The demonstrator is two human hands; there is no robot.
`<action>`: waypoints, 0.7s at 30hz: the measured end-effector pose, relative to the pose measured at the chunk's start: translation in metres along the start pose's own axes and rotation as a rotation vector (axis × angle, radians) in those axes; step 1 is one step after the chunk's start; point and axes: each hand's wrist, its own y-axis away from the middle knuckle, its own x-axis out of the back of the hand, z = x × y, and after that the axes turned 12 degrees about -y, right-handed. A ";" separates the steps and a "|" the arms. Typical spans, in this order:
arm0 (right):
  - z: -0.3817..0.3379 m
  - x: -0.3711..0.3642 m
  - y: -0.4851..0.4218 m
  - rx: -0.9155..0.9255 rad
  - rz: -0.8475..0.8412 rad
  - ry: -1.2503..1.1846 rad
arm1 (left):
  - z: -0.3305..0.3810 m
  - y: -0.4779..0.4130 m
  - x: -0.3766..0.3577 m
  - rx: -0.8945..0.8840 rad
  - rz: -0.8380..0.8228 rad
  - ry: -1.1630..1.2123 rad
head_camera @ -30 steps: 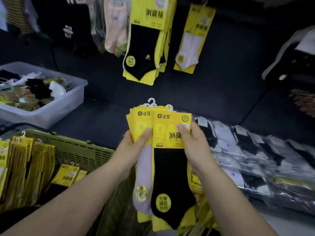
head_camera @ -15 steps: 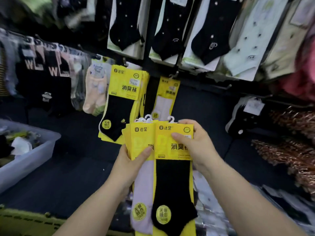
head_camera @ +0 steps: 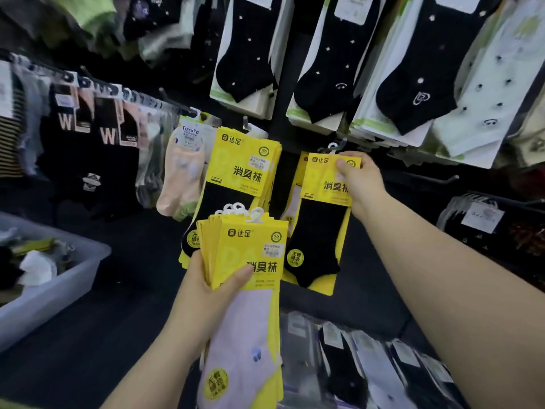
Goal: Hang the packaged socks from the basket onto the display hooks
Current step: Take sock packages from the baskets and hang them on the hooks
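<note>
Head view: left hand point(head_camera: 203, 293) grips 1 stack of sock packs point(head_camera: 247, 246), right hand point(head_camera: 365, 184) pinches 1 black-sock pack point(head_camera: 321, 237).

Bare left forearm point(head_camera: 159, 358), right forearm point(head_camera: 436, 273)

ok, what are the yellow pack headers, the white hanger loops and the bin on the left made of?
Yellow pack headers: probably printed card, maybe film-wrapped; flat, crisp edges, slight sheen. White hanger loops: moulded plastic, thin smooth curls. Bin: frosted plastic, likely; pale, smooth, rounded rim.
</note>
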 end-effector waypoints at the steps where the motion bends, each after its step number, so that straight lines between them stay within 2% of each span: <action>1: 0.002 -0.003 -0.003 -0.018 0.013 0.019 | 0.001 0.001 0.000 -0.006 -0.013 -0.002; 5: 0.014 -0.004 -0.008 -0.098 0.112 0.076 | 0.005 0.004 0.000 -0.037 -0.041 0.034; 9: 0.019 0.010 0.031 -0.119 0.181 0.325 | 0.013 0.007 0.000 -0.038 -0.055 0.065; 10: 0.018 0.013 0.049 -0.097 0.102 0.339 | 0.015 0.009 -0.001 -0.041 -0.062 0.072; 13: 0.015 0.012 0.115 -0.079 -0.272 0.297 | 0.020 0.014 -0.006 -0.043 -0.083 0.101; 14: 0.014 0.010 0.132 -0.065 -0.333 0.292 | 0.023 0.017 -0.009 -0.050 -0.089 0.112; 18: 0.001 0.007 0.161 0.017 -0.277 0.243 | 0.032 0.025 -0.017 -0.067 -0.111 0.191; 21: -0.010 0.012 0.158 -0.027 -0.316 0.161 | 0.035 0.028 -0.016 -0.036 -0.144 0.291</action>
